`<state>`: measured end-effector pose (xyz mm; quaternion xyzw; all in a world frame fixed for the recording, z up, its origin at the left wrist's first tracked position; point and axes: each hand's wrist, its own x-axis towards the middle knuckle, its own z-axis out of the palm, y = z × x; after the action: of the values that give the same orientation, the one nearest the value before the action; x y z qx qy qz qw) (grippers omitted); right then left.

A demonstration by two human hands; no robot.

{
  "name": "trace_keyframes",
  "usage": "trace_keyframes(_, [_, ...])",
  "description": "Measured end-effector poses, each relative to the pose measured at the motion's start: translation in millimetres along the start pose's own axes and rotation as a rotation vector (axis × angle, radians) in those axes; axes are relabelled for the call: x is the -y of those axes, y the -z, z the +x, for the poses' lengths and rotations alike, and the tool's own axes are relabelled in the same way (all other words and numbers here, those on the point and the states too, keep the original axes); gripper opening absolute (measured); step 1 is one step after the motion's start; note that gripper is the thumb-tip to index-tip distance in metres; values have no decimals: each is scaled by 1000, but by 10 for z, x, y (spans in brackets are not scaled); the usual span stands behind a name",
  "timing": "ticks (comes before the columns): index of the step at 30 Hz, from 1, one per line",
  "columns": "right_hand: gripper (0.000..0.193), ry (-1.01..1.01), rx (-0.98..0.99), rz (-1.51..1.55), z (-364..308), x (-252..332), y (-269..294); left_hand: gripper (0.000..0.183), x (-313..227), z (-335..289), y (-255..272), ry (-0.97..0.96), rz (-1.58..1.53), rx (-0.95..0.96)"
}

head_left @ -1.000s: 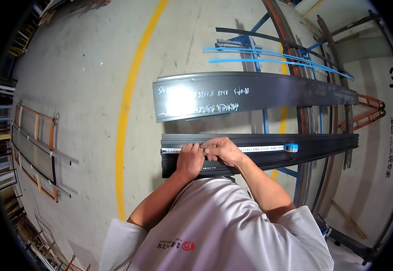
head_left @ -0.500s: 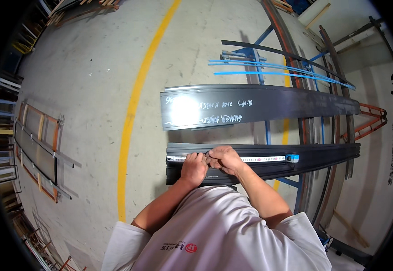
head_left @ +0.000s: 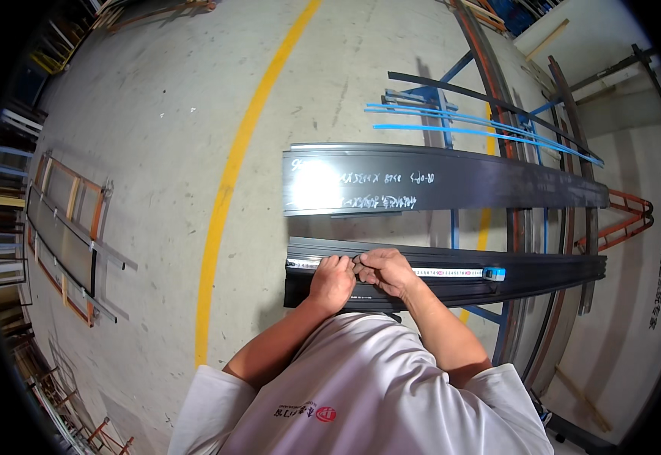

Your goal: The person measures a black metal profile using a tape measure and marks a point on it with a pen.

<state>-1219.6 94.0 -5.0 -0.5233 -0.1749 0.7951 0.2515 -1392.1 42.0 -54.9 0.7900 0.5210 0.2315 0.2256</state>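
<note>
A dark ribbed metal profile (head_left: pixel 566 269) lies crosswise in front of my body. Along it runs the extended white blade of a tape measure (head_left: pixel 452 273), whose blue case (head_left: pixel 494 274) rests toward the right end. My left hand (head_left: pixel 332 284) is closed over the blade, its fingers curled together. Right beside it, my right hand (head_left: pixel 387 271) is closed too, with thumb and fingers pinched. A small brownish thing (head_left: pixel 358 267) shows between the two hands, but the fingers mostly hide it and its kind is unclear.
Beyond lies a wider dark panel (head_left: pixel 467 178) with white handwriting. Several thin blue strips (head_left: pixel 421 127) and a dark bar (head_left: pixel 452 87) sit farther back on the rack (head_left: pixel 490 61). An orange frame (head_left: pixel 626 220) stands at right. A framed panel (head_left: pixel 65 227) lies at left.
The whole view has shifted slightly, moving the profiles a little rightward in the picture. My hands keep nearly the same closed pose at the same part of the tape blade.
</note>
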Motion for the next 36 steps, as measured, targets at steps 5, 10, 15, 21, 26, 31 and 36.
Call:
trace_keyframes(5, [14,38,4,-109,-48,-16,44,12,6,3,-11,-14,0,13])
trace_keyframes(10, [13,92,-69,-341,98,-107,67,14,21,-1,6,-30,19,42])
trace_keyframes(15, [13,8,56,-23,-3,9,62,15,38,-11,-10,-37,6,35])
trace_keyframes(21, [17,142,28,-364,80,-112,130,17,48,-16,-50,-9,19,51])
trace_keyframes(26, [17,84,-15,-155,102,-78,113,11,12,7,-22,-15,15,7])
trace_keyframes(31, [18,103,144,-53,22,-64,129,8,22,-1,-27,-7,-18,-12])
trace_keyframes(36, [16,163,13,-456,9,-78,86,8,15,3,-50,13,-18,-31])
